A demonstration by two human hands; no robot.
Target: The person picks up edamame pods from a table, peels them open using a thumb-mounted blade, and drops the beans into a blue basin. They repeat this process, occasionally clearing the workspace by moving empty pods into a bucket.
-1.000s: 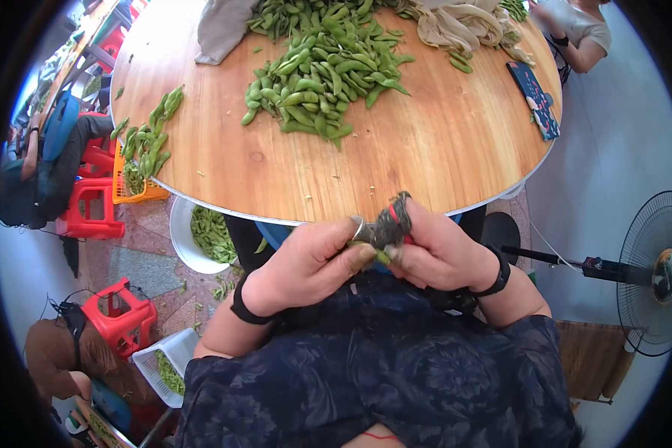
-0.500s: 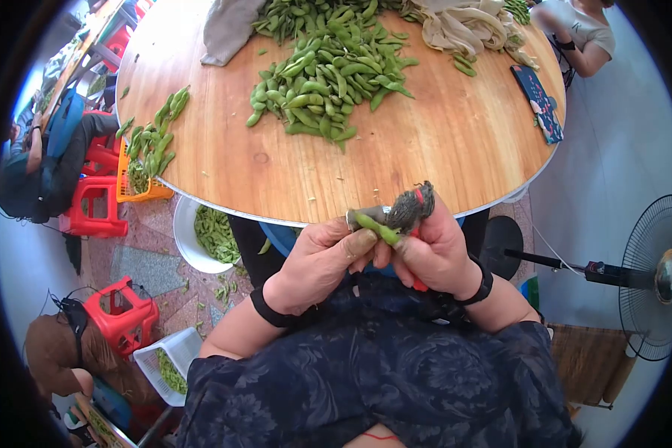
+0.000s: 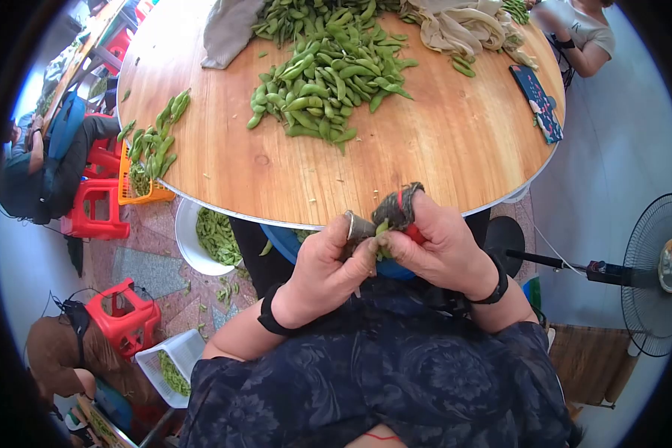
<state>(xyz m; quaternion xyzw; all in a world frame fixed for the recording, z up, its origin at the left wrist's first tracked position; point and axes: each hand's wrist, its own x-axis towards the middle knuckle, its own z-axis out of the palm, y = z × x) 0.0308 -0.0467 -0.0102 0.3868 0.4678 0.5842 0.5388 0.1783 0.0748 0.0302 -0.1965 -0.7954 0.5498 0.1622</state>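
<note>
My left hand (image 3: 317, 272) pinches a green edamame pod (image 3: 381, 240) just below the near edge of the round wooden table (image 3: 440, 149). A grey metal cap (image 3: 355, 222) sits on one of its fingertips. My right hand (image 3: 444, 254) grips small scissors (image 3: 398, 207) with red handles wrapped in dark cloth, held against the pod's end. Both hands touch each other above a blue basin (image 3: 282, 237) in my lap. A large pile of pods (image 3: 328, 67) lies on the far middle of the table.
A smaller pod pile (image 3: 153, 138) lies at the table's left edge above an orange basket (image 3: 138, 187). A white bucket (image 3: 183, 246) of pods stands below. Red stools (image 3: 123, 313), a phone (image 3: 537, 97), pale cloth (image 3: 463, 22), a fan (image 3: 653, 276) and other people surround the table.
Half a second ago the pod lay stretched out between both hands; now the hands have closed together and the scissors sit over the pod's end.
</note>
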